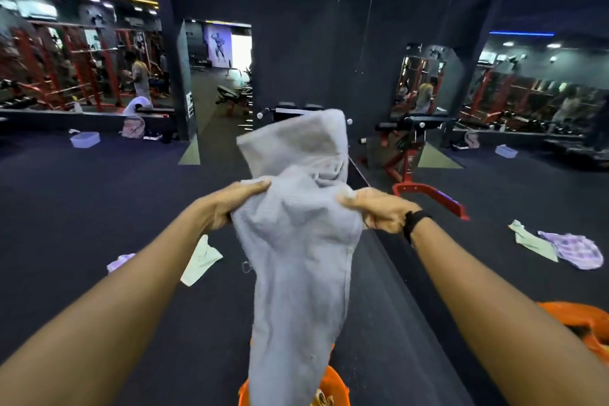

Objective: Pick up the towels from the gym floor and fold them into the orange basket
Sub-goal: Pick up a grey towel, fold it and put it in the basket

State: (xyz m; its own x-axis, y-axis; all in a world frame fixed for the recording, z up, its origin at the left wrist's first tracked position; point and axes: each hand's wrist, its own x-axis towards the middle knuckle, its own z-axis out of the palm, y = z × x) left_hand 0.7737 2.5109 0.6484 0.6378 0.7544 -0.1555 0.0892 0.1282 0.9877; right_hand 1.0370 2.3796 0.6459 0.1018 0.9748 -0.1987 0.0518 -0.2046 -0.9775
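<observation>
We hold the grey towel (298, 241) up at chest height, above the orange basket (333, 386). Our left hand (227, 208) pinches one upper edge, thumb on top and fingers curled under the cloth. Our right hand (379, 211) grips the opposite edge the same way. The hands are near each other, so the cloth bunches between them. One flap stands up past the hands; the rest hangs down to the basket rim. We judge this a shake-out before folding: hanging lets the cloth straighten under its own weight.

Not yet collected: a pale green towel (199, 262) and a lilac towel (120, 262) on the floor to our left. The mirror at right repeats them, and the basket.

Next move likely needs the hands spread apart to find the corners.
</observation>
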